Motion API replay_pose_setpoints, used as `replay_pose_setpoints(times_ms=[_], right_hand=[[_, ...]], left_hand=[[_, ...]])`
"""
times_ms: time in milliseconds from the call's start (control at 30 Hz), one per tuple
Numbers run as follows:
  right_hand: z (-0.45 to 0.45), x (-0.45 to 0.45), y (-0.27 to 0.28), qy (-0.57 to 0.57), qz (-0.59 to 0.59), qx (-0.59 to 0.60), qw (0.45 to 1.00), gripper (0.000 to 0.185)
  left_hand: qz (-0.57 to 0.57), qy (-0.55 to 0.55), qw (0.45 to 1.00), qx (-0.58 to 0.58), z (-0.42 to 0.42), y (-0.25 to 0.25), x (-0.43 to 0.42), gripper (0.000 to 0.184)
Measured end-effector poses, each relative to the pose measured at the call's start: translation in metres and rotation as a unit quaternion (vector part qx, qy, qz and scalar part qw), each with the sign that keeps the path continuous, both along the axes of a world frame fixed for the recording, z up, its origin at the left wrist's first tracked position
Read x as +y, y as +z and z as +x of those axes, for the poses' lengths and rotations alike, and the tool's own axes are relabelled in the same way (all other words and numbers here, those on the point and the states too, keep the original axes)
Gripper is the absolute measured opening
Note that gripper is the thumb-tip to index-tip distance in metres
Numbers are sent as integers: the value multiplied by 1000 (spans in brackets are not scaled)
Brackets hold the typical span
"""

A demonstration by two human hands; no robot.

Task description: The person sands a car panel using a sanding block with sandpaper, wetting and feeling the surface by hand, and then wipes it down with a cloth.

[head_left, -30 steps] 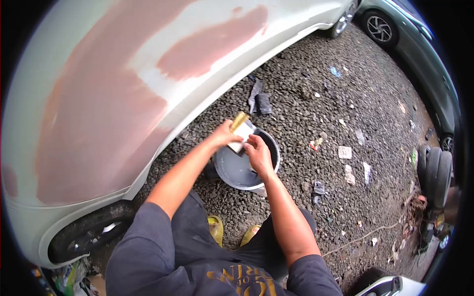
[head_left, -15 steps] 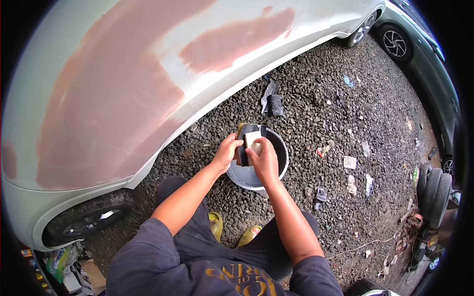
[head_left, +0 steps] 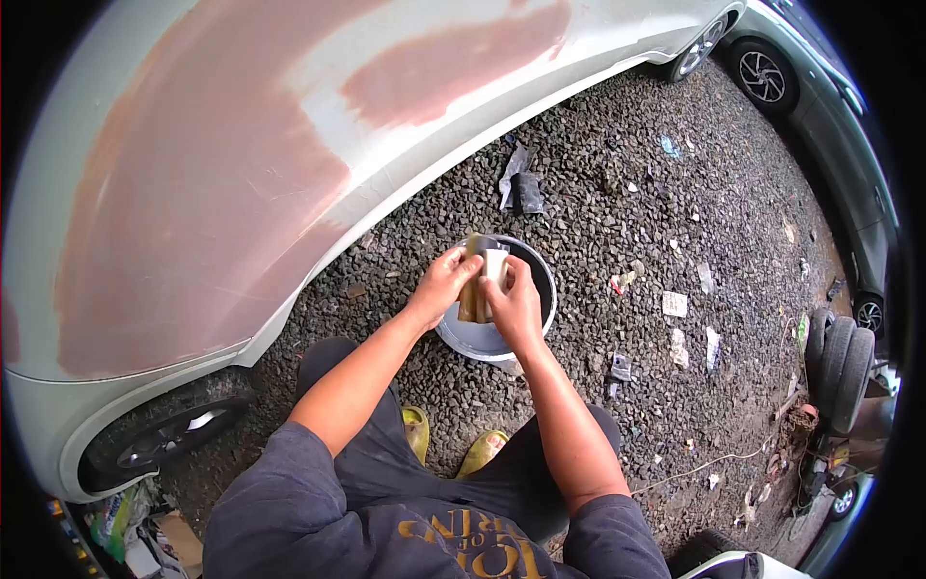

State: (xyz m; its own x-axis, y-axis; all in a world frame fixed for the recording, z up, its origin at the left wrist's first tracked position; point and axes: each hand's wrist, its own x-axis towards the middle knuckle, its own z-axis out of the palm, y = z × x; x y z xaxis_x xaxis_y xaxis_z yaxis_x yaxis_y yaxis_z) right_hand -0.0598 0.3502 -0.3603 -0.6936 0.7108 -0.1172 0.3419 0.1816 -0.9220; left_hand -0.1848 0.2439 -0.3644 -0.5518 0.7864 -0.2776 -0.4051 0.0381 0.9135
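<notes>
My left hand (head_left: 447, 288) is closed on a sheet of sandpaper (head_left: 469, 305), dark on one face and brown on the other. A pale rectangular sanding block (head_left: 496, 262) lies against the sheet, with my right hand (head_left: 516, 301) pinching it between thumb and fingers. The sheet bends round the block's left side, and its brown face shows there. Both hands are above a round bucket (head_left: 552, 299) standing on the gravel, with greyish contents visible. Fingers hide part of the block and the sheet.
A pale car body (head_left: 241, 309) with reddish-brown patches (head_left: 212, 183) curves along the left. Dark plastic scraps (head_left: 527, 193) and litter lie on the gravel (head_left: 588, 241). A second car (head_left: 839, 145) and stacked tyres (head_left: 854, 379) stand at the right. Yellow shoes (head_left: 481, 452) show below.
The sandpaper was flatter behind the block, with its dark face showing; now it is folded round the block and the brown face shows. The view has shifted slightly.
</notes>
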Motion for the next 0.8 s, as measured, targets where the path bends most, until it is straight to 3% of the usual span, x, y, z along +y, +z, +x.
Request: replay_pose_setpoints(times_ms=[67,100,133,167,200,233,267,300,367,400,500,567,633,700,800], right_hand=[[-3,14,-37,-28,-128,72,989,50],[-2,15,-16,-52,-289,135,946,41],[0,20,-19,-41,-351,187,916,38],[3,27,-24,-29,-410,238,880,35],[3,32,-27,-20,-454,273,848,33],[4,32,-31,-4,-434,267,860,32],[4,33,-35,12,-414,262,872,30],[5,32,-26,-10,-479,243,843,30],[4,26,-29,4,-499,256,828,29],[3,24,-27,-4,-499,257,828,29],[3,19,-15,-32,-455,237,858,35],[-1,14,-14,-62,-370,162,913,40],[-5,8,-26,-87,-198,120,969,55],[-4,3,-26,-64,40,74,994,67],[-2,-6,-17,-70,210,22,975,74]], left_hand=[[68,-61,994,66,3,2,0,48],[92,-89,987,97,5,3,0,56],[46,-150,980,123,8,8,-4,76],[36,-144,887,437,11,7,-3,92],[39,-136,852,503,16,10,-4,97],[40,-127,814,566,23,13,-4,102],[11,-105,790,604,29,12,-3,92],[2,-91,779,620,30,9,-3,88],[-17,-62,755,652,30,4,-3,79],[6,-52,777,627,32,6,-2,65],[21,-46,868,494,31,3,0,59],[46,-23,931,362,25,0,3,54],[96,40,980,167,20,-2,9,57],[127,49,991,10,9,-1,6,52],[132,54,989,-40,9,10,4,49]])
